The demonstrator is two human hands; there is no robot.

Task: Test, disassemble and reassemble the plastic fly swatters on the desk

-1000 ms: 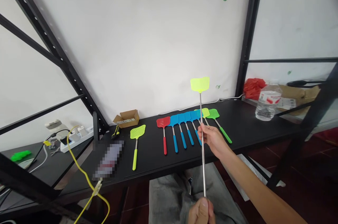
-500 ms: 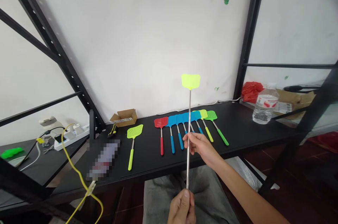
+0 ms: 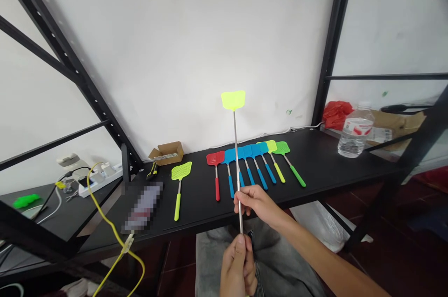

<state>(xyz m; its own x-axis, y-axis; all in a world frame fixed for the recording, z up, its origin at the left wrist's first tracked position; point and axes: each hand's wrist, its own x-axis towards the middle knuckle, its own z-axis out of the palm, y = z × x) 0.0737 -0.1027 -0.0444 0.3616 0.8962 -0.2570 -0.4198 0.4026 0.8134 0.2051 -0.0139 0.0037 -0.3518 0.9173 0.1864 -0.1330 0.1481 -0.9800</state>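
Note:
A yellow fly swatter [image 3: 233, 100] with a long metal rod stands upright in front of me, its head against the white wall behind. My left hand [image 3: 238, 264] is closed round its lower end, so the grip is mostly hidden. Higher up, my right hand [image 3: 257, 201] pinches the rod between thumb and fingers. Behind the rod on the black shelf lies a row of short swatters: a red swatter [image 3: 217, 188], several blue swatters [image 3: 259, 176], a yellow swatter [image 3: 279, 172] and a green swatter [image 3: 297, 175]. Apart from them, to the left, lies another yellow-green swatter [image 3: 178, 205].
A small cardboard box [image 3: 168, 153] and a black-yellow tool [image 3: 152, 171] sit at the back left of the shelf [image 3: 315, 161]. A yellow cable [image 3: 112, 229] hangs at the front left. At right stand a water bottle [image 3: 354, 133] and a red plastic bag [image 3: 336, 115].
The swatter has tilted, its head moving left. My right hand has slid down the rod, closer to my left hand. The view has shifted slightly.

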